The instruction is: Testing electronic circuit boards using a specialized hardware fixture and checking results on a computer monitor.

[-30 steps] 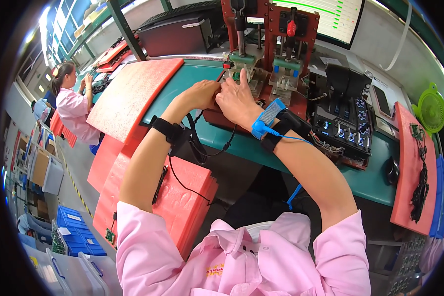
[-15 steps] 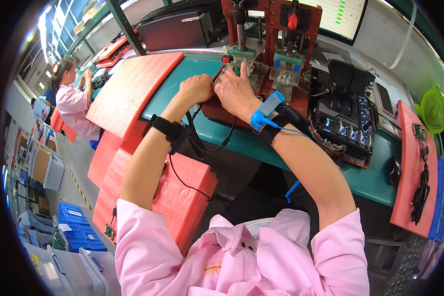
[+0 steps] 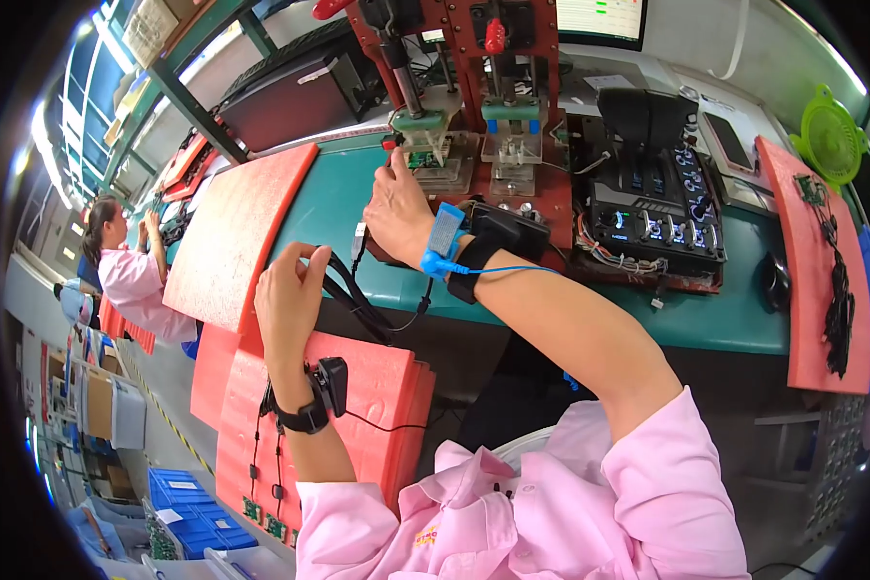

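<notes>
My right hand [image 3: 399, 213] reaches to the left station of a red press fixture [image 3: 451, 72]. Its index finger points up, the tip at or just below a small red part [image 3: 391, 141]; the other fingers are partly curled, and no held thing shows. Beside that finger, a green circuit board [image 3: 419, 159] sits in the clear holder. My left hand [image 3: 288, 295] is above the pink foam at the bench's front edge, fingers curled and thumb close to the index finger. Whatever they hold is hidden. Black cables [image 3: 358, 302] and a USB plug [image 3: 360, 237] are just right of it.
Stacked pink foam sheets [image 3: 372, 382] lie below the bench, with cabled circuit boards [image 3: 251, 509] on them. A control panel with knobs [image 3: 652, 217] stands right of the fixture. Farther right are a mouse [image 3: 771, 282] and a green fan [image 3: 829, 135]. Another person [image 3: 130, 275] works at the far left.
My left hand has left the fixture, moving left and toward me. My right index finger now points up near the red part. More cabled boards show on the foam, and the view has shifted.
</notes>
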A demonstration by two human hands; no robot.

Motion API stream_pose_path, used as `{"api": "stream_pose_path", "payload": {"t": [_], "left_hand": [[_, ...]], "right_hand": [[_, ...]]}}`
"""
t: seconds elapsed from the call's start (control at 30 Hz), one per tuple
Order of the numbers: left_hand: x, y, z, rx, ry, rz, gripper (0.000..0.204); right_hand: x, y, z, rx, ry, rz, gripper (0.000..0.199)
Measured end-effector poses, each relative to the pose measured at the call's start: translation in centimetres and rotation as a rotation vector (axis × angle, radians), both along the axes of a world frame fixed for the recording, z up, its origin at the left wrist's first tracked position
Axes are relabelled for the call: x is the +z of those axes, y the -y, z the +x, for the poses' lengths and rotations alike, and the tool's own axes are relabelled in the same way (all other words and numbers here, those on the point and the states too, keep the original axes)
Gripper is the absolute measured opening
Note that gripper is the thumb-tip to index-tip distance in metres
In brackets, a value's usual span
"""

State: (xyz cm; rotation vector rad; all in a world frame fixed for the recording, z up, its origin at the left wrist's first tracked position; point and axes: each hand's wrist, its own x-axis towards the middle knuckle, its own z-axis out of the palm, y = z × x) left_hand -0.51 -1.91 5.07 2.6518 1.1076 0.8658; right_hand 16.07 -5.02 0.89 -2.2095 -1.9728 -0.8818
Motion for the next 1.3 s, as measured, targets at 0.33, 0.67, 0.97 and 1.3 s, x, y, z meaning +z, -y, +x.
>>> {"api": "stream_pose_path", "payload": {"t": [0.33, 0.67, 0.97, 1.3], "left_hand": [[4.1, 0.9, -10.1, -1.389, 1.670, -0.765, 0.018], [4.2, 2.2, -13.0, -1.556, 1.873, -0.489, 0.017], [4.4, 1.8, -8.0, -0.687, 1.243, -0.214, 0.016], [-3.0, -1.3, 3.7, -0.327, -0.371, 0.404, 0.037]], "right_hand": [[-1.2, 0.5, 0.3, 0.029, -0.039, 0.084, 0.017], [-1.8, 0.7, 0.6, 0.117, -0.087, 0.148, 0.012], [-0.1, 1.9, 0.8, 0.065, -0.086, 0.112, 0.012], [-0.1, 4.6, -0.9, 0.078, -0.091, 0.082, 0.018]]}}
